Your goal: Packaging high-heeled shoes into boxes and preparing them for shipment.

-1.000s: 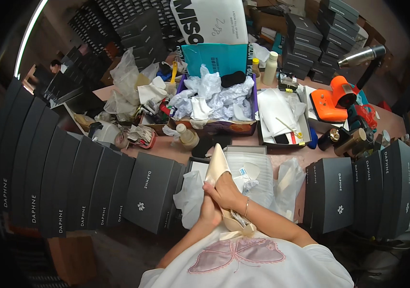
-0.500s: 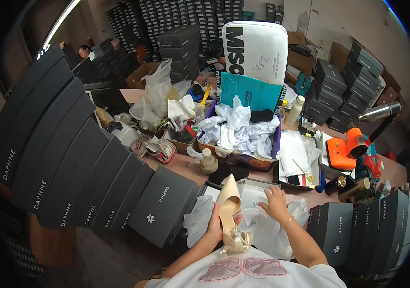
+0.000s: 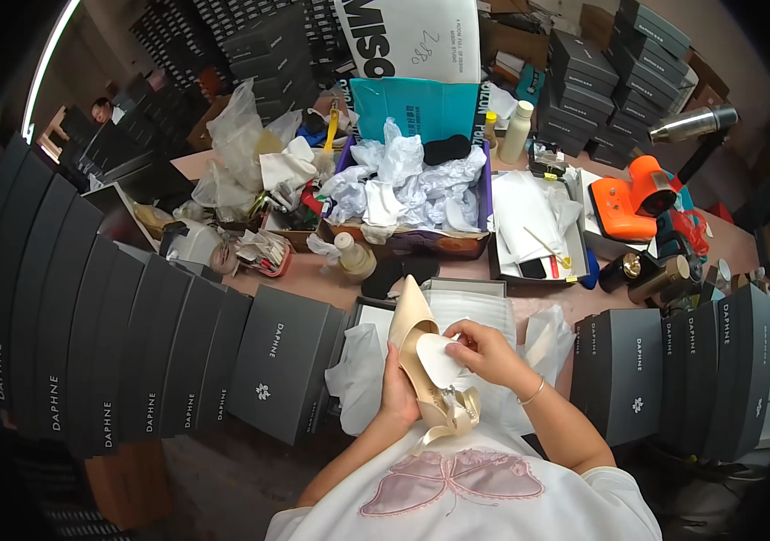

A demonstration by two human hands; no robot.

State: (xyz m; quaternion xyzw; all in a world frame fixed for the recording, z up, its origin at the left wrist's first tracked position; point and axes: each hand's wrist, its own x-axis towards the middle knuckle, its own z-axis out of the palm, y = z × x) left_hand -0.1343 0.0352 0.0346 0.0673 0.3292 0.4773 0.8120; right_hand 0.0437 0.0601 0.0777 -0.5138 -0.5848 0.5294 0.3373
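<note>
A cream pointed-toe shoe (image 3: 412, 309) with a strap and a sparkling ornament at its heel end is held toe-away in front of me. My left hand (image 3: 397, 389) is closed around its left side. Between the thumb and fingers of my right hand (image 3: 488, 353) is a flat white rounded piece (image 3: 438, 362), at the shoe's opening; whether it is card or padding I cannot tell. Beneath the hands lies an open grey shoe box (image 3: 466, 286) with white wrapping inside, and crumpled white tissue (image 3: 357, 370) spreads beside it.
Dark shoe boxes stand in a row at my left (image 3: 281, 361) and right (image 3: 619, 370). Farther back are a purple-edged box (image 3: 486, 194) of crumpled paper, a tray (image 3: 529, 273) of white sheets, a squat bottle (image 3: 354, 259) and an orange device (image 3: 621, 212).
My right hand was spread and bare over the wrapping; now it pinches the white piece at the shoe's opening. The shoe stays in my left hand. The view has shifted.
</note>
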